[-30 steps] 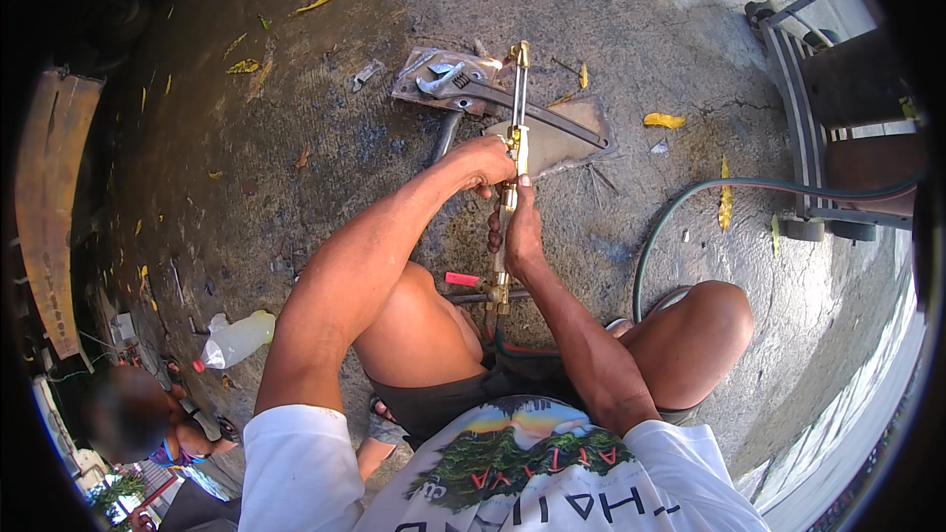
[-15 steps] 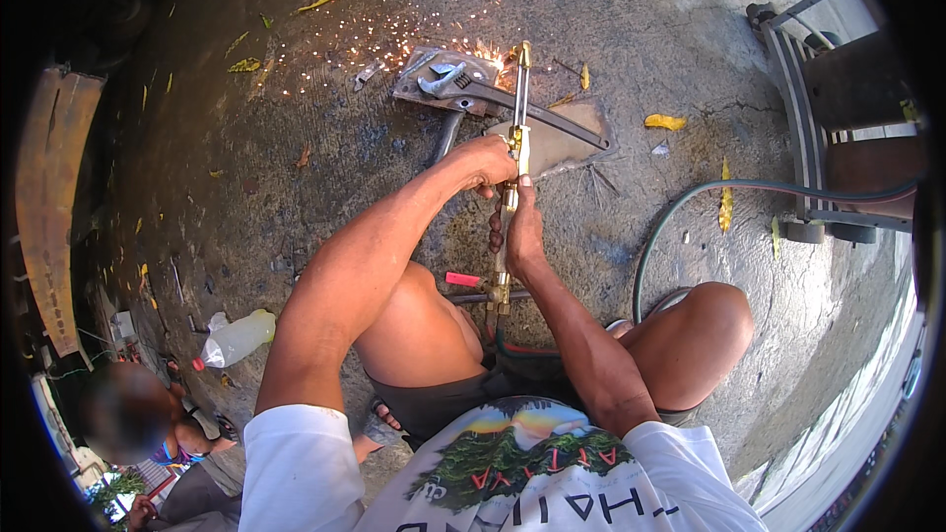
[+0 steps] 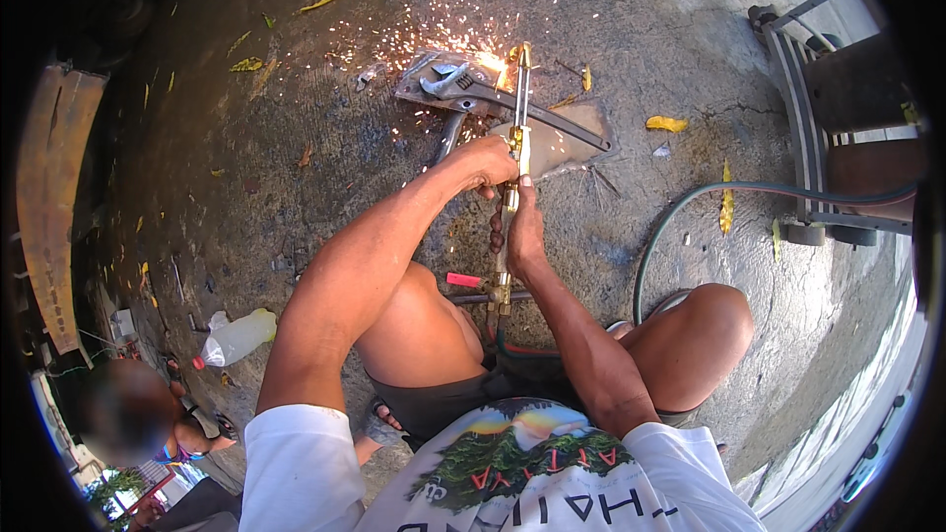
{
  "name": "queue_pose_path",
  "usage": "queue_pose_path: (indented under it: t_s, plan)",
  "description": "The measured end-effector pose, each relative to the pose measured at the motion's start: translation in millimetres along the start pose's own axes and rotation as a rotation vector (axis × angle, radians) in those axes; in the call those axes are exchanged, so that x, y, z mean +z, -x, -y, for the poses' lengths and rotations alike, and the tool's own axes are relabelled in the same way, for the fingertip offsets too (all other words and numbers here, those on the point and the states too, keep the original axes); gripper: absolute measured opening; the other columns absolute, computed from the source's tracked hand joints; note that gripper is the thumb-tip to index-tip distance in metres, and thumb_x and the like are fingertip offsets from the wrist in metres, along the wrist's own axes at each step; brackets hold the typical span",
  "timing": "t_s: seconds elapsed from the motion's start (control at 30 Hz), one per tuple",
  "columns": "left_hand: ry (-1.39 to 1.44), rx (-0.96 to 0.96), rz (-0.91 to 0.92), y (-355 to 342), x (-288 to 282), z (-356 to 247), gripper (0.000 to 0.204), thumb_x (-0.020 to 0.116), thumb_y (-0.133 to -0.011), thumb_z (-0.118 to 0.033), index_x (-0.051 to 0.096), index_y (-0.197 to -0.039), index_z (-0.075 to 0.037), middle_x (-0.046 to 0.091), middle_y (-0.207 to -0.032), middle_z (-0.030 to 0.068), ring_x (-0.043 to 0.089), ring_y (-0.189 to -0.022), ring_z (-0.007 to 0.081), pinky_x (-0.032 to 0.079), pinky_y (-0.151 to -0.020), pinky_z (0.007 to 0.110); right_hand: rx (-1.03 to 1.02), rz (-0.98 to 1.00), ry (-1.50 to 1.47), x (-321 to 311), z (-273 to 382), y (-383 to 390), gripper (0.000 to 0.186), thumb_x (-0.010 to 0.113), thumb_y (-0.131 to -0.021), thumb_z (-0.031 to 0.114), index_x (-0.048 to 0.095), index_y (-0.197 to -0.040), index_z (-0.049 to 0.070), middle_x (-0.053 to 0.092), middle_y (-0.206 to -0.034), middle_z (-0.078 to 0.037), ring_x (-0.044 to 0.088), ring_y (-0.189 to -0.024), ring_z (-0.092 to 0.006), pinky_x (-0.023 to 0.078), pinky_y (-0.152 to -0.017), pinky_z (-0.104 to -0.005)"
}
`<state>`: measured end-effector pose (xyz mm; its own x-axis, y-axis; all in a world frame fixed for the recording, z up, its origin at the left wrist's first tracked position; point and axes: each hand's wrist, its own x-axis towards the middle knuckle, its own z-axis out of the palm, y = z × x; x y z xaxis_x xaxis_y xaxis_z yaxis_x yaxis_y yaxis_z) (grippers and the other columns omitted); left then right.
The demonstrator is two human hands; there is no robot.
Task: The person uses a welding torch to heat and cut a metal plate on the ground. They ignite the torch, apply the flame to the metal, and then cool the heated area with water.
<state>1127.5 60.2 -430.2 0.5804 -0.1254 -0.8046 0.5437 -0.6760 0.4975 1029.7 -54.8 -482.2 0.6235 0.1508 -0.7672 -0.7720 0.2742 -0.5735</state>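
Daylight, glare on concrete (image 3: 810,281) at right, bright sparks (image 3: 485,60), black fisheye rim, bent edges

A wheeled cart (image 3: 810,128) stands on grey concrete floor (image 3: 690,69), brighter rightward.

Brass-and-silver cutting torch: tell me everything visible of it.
The long brass-and-silver cutting torch points toward the picture's top, its slim tubes leading to a brass head beside orange sparks. The bare left hand touches its middle; the bare right hand wraps its handle. Red and green hoses meet its near end.
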Motion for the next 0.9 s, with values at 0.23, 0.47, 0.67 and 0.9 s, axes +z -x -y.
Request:
queue_pose_path:
  t_s: [0.23, 0.47, 0.67, 0.9]
  plan:
    - [0.013, 0.013, 0.001, -1, 0, 1, 0.025, 0.064, -0.088, -0.013, 0.065, -0.106, 0.005, 0.064, -0.087, 0.0093, 0.06, -0.064, 0.0164, 0.05, -0.042, 0.028, -0.02, 0.007, 0.033, 2, 0, 0, 0.07, 0.032, -0.093, 0.075, 0.05, -0.084, 0.008, 0.043, -0.059, -0.002, 0.042, -0.045, -0.0161, 0.034, -0.043, -0.0331]
    - [0.047, 0.013, -0.033, -4, 2, 4, 0.022, 0.063, -0.087, -0.015, 0.066, -0.098, 0.004, 0.065, -0.081, 0.0096, 0.059, -0.057, 0.0171, 0.049, -0.04, 0.03, -0.026, 0.011, 0.04, 3, 1, 0, 0.07, 0.033, -0.093, 0.075, 0.05, -0.086, 0.008, 0.044, -0.059, -0.002, 0.042, -0.045, -0.0162, 0.034, -0.044, -0.0332]
    - [0.066, 0.016, -0.052, -12, 4, 10, 0.023, 0.063, -0.087, -0.017, 0.066, -0.094, 0.005, 0.065, -0.078, 0.0101, 0.058, -0.052, 0.0173, 0.048, -0.039, 0.03, -0.011, 0.016, 0.01, 0, 0, -2, 0.066, 0.038, -0.096, 0.069, 0.055, -0.099, 0.005, 0.047, -0.063, -0.003, 0.045, -0.049, -0.0146, 0.035, -0.043, -0.0319]
    - [0.048, 0.015, -0.059, -10, 2, 9, 0.024, 0.063, -0.088, -0.016, 0.066, -0.095, 0.006, 0.066, -0.081, 0.0118, 0.059, -0.052, 0.0177, 0.049, -0.039, 0.03, -0.012, 0.024, 0.021, 3, 3, 1, 0.065, 0.038, -0.096, 0.068, 0.056, -0.101, 0.005, 0.047, -0.063, -0.002, 0.045, -0.049, -0.0145, 0.035, -0.043, -0.0317]
